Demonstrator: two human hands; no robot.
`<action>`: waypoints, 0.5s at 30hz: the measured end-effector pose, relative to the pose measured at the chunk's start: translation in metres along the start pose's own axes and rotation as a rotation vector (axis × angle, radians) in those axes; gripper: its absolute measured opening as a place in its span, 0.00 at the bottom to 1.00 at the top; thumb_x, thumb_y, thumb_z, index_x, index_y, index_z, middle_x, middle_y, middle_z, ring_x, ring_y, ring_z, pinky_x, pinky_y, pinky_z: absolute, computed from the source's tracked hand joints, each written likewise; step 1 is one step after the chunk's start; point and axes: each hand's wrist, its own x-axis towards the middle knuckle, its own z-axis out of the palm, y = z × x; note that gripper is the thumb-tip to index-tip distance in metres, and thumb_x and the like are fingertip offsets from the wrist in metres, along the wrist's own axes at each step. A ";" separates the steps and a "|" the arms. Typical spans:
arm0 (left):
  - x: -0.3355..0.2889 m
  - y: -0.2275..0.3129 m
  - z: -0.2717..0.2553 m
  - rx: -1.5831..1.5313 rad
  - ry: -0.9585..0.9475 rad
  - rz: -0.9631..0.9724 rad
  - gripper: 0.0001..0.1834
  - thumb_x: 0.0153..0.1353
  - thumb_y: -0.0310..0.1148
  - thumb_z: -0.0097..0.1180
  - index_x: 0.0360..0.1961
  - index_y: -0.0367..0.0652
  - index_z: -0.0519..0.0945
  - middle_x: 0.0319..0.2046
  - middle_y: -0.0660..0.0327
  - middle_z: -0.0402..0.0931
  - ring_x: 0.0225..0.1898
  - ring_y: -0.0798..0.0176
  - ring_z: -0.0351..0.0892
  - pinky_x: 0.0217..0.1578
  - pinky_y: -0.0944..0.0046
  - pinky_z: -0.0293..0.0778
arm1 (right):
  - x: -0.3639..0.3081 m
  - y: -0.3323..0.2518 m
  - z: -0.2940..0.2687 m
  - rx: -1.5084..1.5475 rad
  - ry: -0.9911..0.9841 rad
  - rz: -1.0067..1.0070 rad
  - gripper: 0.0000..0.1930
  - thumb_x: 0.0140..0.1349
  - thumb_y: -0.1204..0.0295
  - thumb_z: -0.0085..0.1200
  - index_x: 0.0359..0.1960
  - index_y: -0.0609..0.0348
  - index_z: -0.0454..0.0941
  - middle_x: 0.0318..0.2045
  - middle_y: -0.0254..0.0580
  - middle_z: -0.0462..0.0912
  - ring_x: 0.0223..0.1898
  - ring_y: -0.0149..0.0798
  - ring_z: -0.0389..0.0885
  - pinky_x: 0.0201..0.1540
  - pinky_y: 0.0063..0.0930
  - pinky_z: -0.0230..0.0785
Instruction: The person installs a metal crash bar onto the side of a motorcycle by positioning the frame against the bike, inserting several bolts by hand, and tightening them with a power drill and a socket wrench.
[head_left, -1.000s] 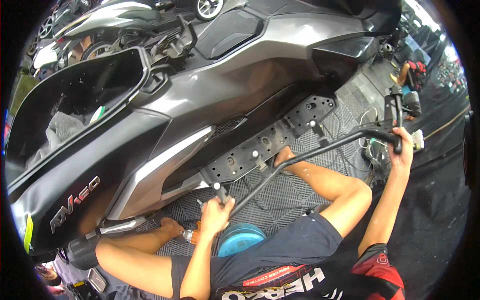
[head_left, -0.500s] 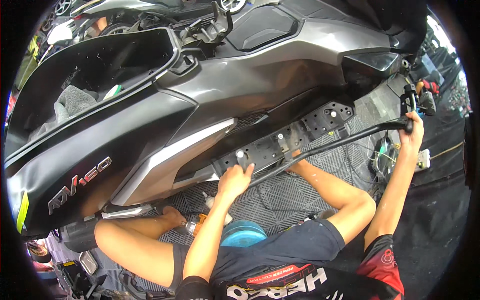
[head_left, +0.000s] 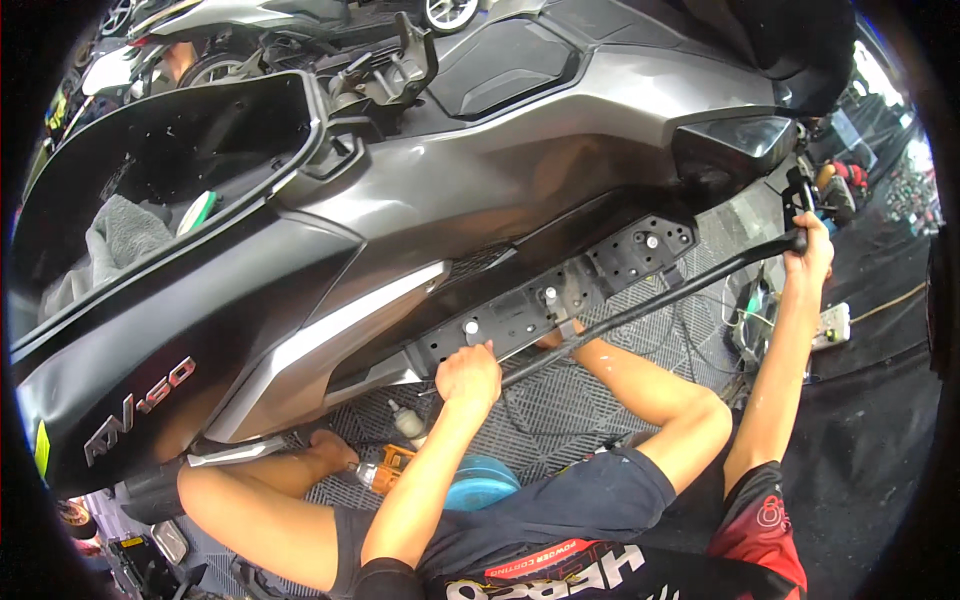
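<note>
A long black metal bar [head_left: 690, 287] slants along the lower side of a grey and black scooter [head_left: 530, 190]. My left hand [head_left: 468, 378] is closed around its lower left end, just below a black drilled bracket plate [head_left: 515, 318] fixed along the scooter's side. Pale round bolt heads or caps sit on the plate, one of them [head_left: 471, 328] just above my knuckles. With my arm stretched out, my right hand [head_left: 812, 255] grips the bar's bent far right end, where a short upright piece rises above the fingers. Palm and inner fingers of the left hand are hidden.
An orange power tool [head_left: 385, 472], a white bottle [head_left: 406, 420] and a round blue stool or lid [head_left: 482, 484] are between my legs. A grey cloth [head_left: 125, 235] lies in the scooter's open storage bin. A white power strip [head_left: 832, 326] and cables lie at right.
The whole view has shifted a little. My left thumb, earlier spread toward the plate, now lies closer to the fingers. Both hands still hold the bar, which stays beside the plate.
</note>
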 end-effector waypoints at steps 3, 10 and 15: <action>0.006 0.012 -0.005 0.065 -0.073 -0.005 0.29 0.79 0.46 0.34 0.38 0.43 0.88 0.40 0.51 0.87 0.46 0.50 0.88 0.47 0.52 0.81 | -0.007 -0.011 0.002 -0.046 0.027 -0.013 0.10 0.45 0.87 0.63 0.22 0.58 0.76 0.21 0.34 0.73 0.21 0.33 0.73 0.24 0.28 0.63; 0.007 0.008 -0.007 0.122 -0.063 -0.026 0.27 0.79 0.45 0.36 0.39 0.46 0.89 0.38 0.54 0.88 0.44 0.52 0.89 0.45 0.55 0.82 | -0.017 0.004 0.014 -0.042 0.115 0.021 0.11 0.40 0.85 0.65 0.18 0.57 0.74 0.22 0.33 0.73 0.22 0.33 0.71 0.25 0.31 0.61; 0.012 0.016 -0.002 0.148 -0.028 -0.009 0.26 0.78 0.46 0.39 0.37 0.48 0.89 0.36 0.54 0.88 0.42 0.53 0.89 0.43 0.55 0.82 | 0.001 0.008 0.000 -0.047 0.071 -0.207 0.28 0.42 0.91 0.57 0.52 0.76 0.77 0.37 0.45 0.80 0.29 0.36 0.77 0.30 0.30 0.71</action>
